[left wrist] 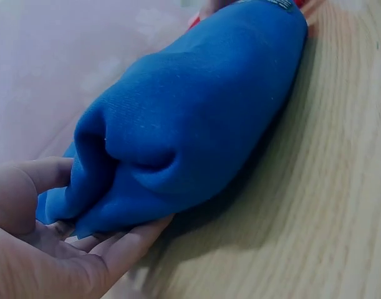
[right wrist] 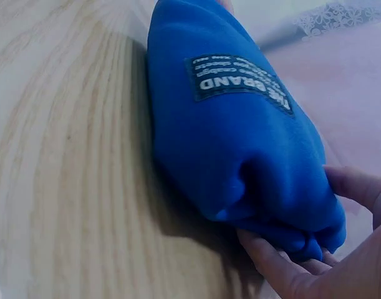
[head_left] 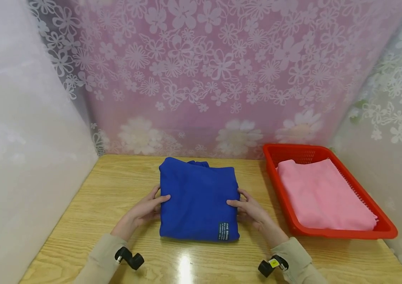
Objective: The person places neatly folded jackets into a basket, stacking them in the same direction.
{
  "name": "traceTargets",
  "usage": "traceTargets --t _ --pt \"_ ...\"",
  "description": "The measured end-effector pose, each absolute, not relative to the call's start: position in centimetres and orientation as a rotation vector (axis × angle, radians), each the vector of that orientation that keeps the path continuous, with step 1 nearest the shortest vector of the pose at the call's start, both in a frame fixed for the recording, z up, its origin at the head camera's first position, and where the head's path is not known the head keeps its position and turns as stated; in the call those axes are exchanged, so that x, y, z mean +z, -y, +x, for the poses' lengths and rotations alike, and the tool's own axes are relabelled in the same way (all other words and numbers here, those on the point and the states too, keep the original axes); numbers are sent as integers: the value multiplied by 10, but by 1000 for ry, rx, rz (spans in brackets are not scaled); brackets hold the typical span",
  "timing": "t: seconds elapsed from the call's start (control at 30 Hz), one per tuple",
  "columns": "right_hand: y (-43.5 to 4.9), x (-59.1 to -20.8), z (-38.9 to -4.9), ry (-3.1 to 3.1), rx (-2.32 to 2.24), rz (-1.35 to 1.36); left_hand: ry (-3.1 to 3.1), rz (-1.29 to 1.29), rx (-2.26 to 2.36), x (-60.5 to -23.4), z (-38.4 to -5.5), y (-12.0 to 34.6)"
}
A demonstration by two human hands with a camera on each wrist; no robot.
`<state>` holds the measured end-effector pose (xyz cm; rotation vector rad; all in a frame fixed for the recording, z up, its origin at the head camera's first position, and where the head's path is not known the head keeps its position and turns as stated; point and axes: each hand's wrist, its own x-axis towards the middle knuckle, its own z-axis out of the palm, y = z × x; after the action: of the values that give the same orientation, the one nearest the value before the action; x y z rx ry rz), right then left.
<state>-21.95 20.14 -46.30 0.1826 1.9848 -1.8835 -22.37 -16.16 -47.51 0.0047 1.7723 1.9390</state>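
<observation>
A blue folded garment point(head_left: 197, 201) is held between both hands over the wooden table, with a dark label point(head_left: 223, 231) at its lower right corner. Its left edge is gripped by my left hand point(head_left: 146, 208), thumb on top and fingers underneath. On the opposite edge my right hand point(head_left: 252, 209) grips the same way. The left wrist view shows the rolled layers of the garment point(left wrist: 190, 118) between thumb and fingers. In the right wrist view, the label point(right wrist: 237, 78) faces the camera, and the right hand point(right wrist: 340, 249) has its fingertips under the cloth.
A red plastic basket point(head_left: 343, 233) stands on the table's right side, with pink folded cloth point(head_left: 323, 197) inside. Pale floral curtains point(head_left: 201, 79) hang behind and at both sides of the wooden table point(head_left: 115, 177).
</observation>
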Motion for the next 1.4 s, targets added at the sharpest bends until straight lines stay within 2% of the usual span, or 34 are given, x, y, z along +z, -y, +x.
traceTargets --t 0.47,0.87,1.4 --pt "-231 -416 -205 -2009 -1937 118 -1732 89 1944 -442 -221 141" --pt "-265 -384 -194 -2155 -1827 -42 -1739 133 1963 -418 -225 117" --pt "-337 -338 -183 -2250 -1864 -79 -1685 252 2035 -381 -235 43"
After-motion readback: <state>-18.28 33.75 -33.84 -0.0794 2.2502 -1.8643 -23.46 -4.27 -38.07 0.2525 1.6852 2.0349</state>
